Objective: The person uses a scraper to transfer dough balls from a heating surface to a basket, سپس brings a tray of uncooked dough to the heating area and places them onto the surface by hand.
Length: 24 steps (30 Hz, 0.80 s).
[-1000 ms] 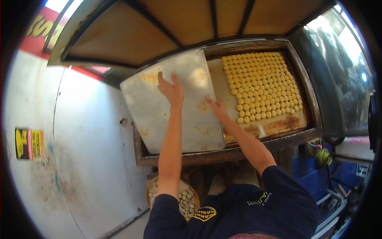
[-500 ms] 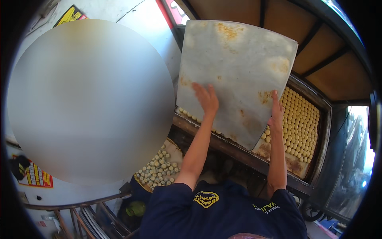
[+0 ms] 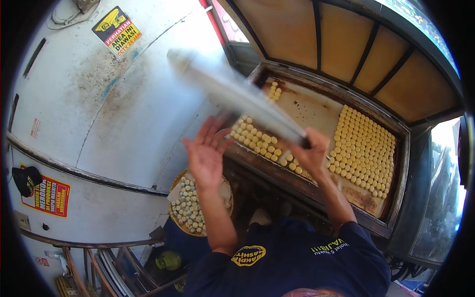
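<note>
A thin grey metal sheet (image 3: 240, 96), smeared by motion, is tilted nearly edge-on above the griddle. My right hand (image 3: 315, 148) grips its near right end. Beside the sheet's lower side, my left hand (image 3: 207, 158) is raised with the palm showing and the fingers spread, holding nothing. Beneath lies a wide rectangular griddle (image 3: 309, 106) in a dark frame. Round flat yellowish cakes (image 3: 363, 153) stand in close rows on its right part. More round cakes (image 3: 255, 138) line the near left edge, partly hidden by the sheet and my right hand, and a few sit at the far left.
A round woven basket (image 3: 171, 213) of pale balls (image 3: 190, 202) stands below my left forearm. Behind the griddle rises a hood of brown panels (image 3: 346, 39). A white wall (image 3: 133, 128) bounds the left side. A green gas cylinder (image 3: 169, 260) and a wooden rack (image 3: 94, 262) are lower left.
The sheet has turned from broad face to nearly edge-on and swung left, uncovering the griddle's middle. My left hand has moved left and down, palm now showing. My right hand has shifted left.
</note>
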Each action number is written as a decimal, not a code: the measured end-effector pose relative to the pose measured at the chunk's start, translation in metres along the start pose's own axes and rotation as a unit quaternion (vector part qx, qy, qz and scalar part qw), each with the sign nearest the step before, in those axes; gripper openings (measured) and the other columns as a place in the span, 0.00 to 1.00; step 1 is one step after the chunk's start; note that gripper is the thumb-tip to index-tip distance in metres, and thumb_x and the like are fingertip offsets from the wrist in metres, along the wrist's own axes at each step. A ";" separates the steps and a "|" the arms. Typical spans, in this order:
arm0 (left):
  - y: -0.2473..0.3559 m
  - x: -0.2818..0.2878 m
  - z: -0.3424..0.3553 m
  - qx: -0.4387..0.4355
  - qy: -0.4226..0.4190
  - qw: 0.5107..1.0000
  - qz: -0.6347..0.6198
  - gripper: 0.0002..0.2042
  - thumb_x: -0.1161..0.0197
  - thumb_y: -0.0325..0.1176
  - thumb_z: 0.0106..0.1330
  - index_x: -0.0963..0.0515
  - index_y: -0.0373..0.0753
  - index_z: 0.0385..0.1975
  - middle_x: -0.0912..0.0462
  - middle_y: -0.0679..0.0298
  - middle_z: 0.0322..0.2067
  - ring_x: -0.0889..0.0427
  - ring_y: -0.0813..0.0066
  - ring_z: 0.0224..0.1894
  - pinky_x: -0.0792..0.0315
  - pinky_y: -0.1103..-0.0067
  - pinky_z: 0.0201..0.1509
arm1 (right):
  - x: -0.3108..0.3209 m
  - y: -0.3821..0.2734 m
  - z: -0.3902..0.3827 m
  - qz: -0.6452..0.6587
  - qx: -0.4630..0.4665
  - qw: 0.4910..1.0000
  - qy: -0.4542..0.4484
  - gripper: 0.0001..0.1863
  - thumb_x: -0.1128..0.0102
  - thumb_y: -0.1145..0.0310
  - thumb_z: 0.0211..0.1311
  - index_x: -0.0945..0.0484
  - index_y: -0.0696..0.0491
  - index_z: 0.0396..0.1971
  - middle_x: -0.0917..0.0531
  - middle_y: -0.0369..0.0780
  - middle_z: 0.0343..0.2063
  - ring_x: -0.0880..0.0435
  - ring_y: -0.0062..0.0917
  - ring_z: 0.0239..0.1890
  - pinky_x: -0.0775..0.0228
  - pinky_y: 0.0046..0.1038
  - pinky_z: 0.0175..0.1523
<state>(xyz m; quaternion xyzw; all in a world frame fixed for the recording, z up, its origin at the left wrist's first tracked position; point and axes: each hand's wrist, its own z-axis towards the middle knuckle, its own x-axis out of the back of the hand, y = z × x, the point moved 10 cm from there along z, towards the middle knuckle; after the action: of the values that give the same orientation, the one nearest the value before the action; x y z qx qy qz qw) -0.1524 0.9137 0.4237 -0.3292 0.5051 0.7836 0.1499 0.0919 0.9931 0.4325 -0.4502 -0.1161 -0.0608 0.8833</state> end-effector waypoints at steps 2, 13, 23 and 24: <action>0.036 0.023 -0.038 -0.029 0.064 0.994 -0.083 0.30 0.59 0.58 0.63 0.35 0.39 0.54 0.28 0.61 0.50 0.29 0.65 0.51 0.35 0.66 0.54 | -0.017 -0.040 -0.024 -0.079 0.169 0.980 -0.063 0.11 0.34 0.70 0.34 0.30 0.53 0.14 0.30 0.33 0.13 0.29 0.18 0.17 0.38 0.24 0.20; 0.159 0.069 -0.279 -0.062 0.142 0.985 -0.071 0.32 0.54 0.55 0.60 0.38 0.34 0.56 0.32 0.52 0.53 0.31 0.57 0.53 0.37 0.63 0.55 | -0.062 -0.180 -0.150 -0.034 0.456 0.850 -0.263 0.11 0.41 0.74 0.29 0.36 0.49 0.13 0.35 0.34 0.14 0.32 0.22 0.17 0.38 0.23 0.21; 0.176 0.067 -0.595 -0.131 0.421 0.895 -0.067 0.27 0.47 0.44 0.54 0.34 0.29 0.49 0.25 0.52 0.42 0.23 0.63 0.42 0.28 0.70 0.44 | -0.110 -0.308 -0.310 0.144 0.552 0.683 -0.456 0.14 0.42 0.73 0.21 0.39 0.52 0.11 0.36 0.37 0.12 0.34 0.29 0.15 0.42 0.29 0.20; 0.174 0.054 -0.615 -0.142 0.431 0.887 -0.084 0.28 0.47 0.44 0.54 0.35 0.30 0.51 0.26 0.51 0.44 0.24 0.62 0.44 0.28 0.70 0.46 | -0.115 -0.317 -0.327 0.161 0.560 0.658 -0.477 0.14 0.41 0.72 0.21 0.39 0.53 0.11 0.36 0.37 0.12 0.34 0.30 0.16 0.42 0.29 0.20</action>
<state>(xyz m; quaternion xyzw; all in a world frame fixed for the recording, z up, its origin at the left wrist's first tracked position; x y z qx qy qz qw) -0.0666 0.2841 0.3403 -0.6935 0.3736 0.6126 -0.0653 -0.0376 0.5425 0.4645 0.1510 -0.4589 0.3818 0.7879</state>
